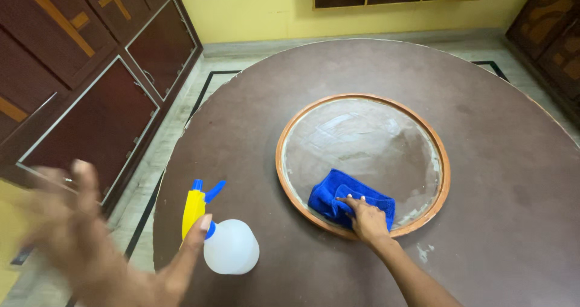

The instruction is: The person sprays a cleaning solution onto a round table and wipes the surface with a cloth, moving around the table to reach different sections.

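Head view, looking down at a round brown counter (pixel 483 132).

Counts on the counter:
- 1 round mirror (pixel 362 144) with an orange-brown frame, lying flat, right of centre. Glass looks streaky and hazy.
- 1 blue cloth (pixel 338 195), bunched, on the near-left part of the glass, just inside the frame.
- 1 spray bottle (pixel 226 243): translucent white body, yellow head, blue trigger and nozzle. Stands near the left edge of the counter, well apart from the mirror.

Hands, 2 in view, both the person's own:
- right hand (pixel 365 219): palm down on the cloth, fingers extended and pressed flat on it, at the near rim of the mirror. Not pinching, just pressing. Forearm runs in from the lower right.
- left hand (pixel 78 246): fingers spread wide, holding nothing, heavily motion-blurred, at lower left off the counter edge. Thumb tip overlaps the bottle's yellow head in the picture; cannot tell whether it touches.

Surroundings:
- dark wooden cabinet doors (pixel 103 120) along the left, more dark wood at the upper right.
- yellow wall (pixel 254 5) at the far side.
- light tiled floor (pixel 175 144) with a dark border line, between cabinets and counter.
- small pale smudge (pixel 425 252) on the counter, near the right forearm.
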